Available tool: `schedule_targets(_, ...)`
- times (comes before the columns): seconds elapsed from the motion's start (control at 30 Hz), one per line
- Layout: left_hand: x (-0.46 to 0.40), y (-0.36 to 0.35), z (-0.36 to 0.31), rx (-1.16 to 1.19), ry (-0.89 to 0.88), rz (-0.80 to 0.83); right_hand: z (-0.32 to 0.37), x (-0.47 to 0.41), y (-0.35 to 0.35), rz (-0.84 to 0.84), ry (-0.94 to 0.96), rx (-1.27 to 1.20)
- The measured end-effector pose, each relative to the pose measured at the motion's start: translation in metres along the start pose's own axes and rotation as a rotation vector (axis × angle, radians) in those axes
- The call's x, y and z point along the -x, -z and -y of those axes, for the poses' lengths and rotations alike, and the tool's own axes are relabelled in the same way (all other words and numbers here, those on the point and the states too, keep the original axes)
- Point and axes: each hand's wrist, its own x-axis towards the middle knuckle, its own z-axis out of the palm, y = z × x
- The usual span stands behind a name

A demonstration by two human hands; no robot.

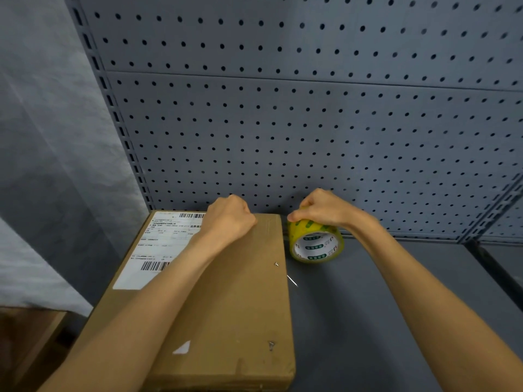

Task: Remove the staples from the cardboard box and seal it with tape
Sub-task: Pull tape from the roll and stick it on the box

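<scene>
R hand (317, 212) grips tape (315, 240) from above; L hand (229, 219) clenched, pinning box (235, 306). Roll stiff, light; hold by rim.

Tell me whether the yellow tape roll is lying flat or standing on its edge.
On its edge: the yellow tape roll shows its white core facing the camera, with the right hand gripping its top.

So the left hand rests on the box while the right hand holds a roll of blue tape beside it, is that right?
Not quite: the tape roll is yellow with green markings, not blue, as the head view shows. The rest holds: the left hand rests on the cardboard box, and the right hand grips the roll beside it.
</scene>
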Motion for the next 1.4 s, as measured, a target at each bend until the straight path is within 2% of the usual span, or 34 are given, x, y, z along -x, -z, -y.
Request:
schedule_targets(0.4, 0.001, 0.013, 0.01, 0.057, -0.051, 0.081, -0.001, -0.004, -0.011, -0.004, -0.025, 0.016)
schedule_targets(0.7, 0.003, 0.021, 0.016, 0.042, -0.2, 0.2, 0.001, -0.003, -0.012, 0.011, -0.041, 0.012)
schedule_targets(0.77, 0.004, 0.021, 0.017, 0.036, -0.226, 0.176, 0.002, -0.004, -0.013, 0.011, -0.041, 0.022)
schedule_targets(0.9, 0.014, 0.005, 0.011, 0.02, -0.449, -0.005, 0.002, -0.004, -0.013, -0.001, -0.038, 0.03)
schedule_targets(1.0, 0.022, -0.014, 0.001, -0.149, -0.606, 0.015, 0.001, -0.001, -0.014, 0.0, -0.026, 0.003)
schedule_targets(1.17, 0.02, -0.021, 0.004, -0.344, -0.528, 0.203, -0.007, 0.007, -0.017, -0.06, 0.006, -0.029)
schedule_targets(1.3, 0.021, -0.022, 0.002, -0.377, -0.507, 0.228, -0.025, 0.023, -0.022, -0.174, 0.085, -0.211)
schedule_targets(1.4, 0.021, -0.021, 0.002, -0.385, -0.503, 0.236, -0.034, 0.04, -0.028, -0.159, 0.136, -0.337)
